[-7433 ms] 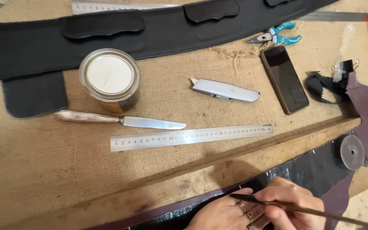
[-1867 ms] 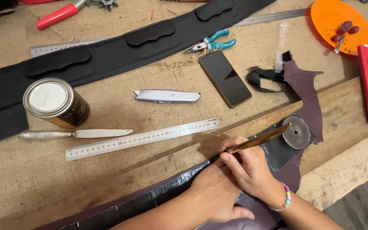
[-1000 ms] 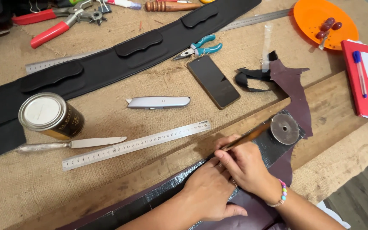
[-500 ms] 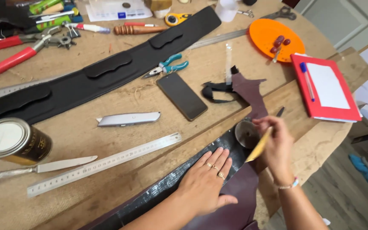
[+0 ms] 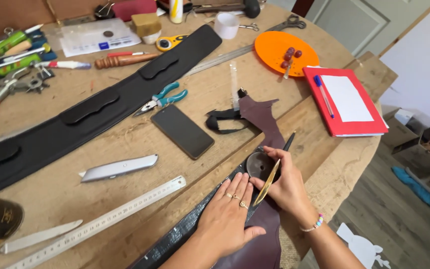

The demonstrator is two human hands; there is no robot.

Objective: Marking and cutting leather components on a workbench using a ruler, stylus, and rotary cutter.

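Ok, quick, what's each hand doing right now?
Left hand: open, flat on the dark leather strip.
Right hand: closed around a thin brush.

Maroon leather strip [image 5: 261,115] — flat on bench — brush [image 5: 273,170] above.

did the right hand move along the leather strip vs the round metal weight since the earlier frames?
Yes. The right hand with its slim tool has travelled along the maroon leather strip and now touches the round metal weight; earlier it was well short of it.
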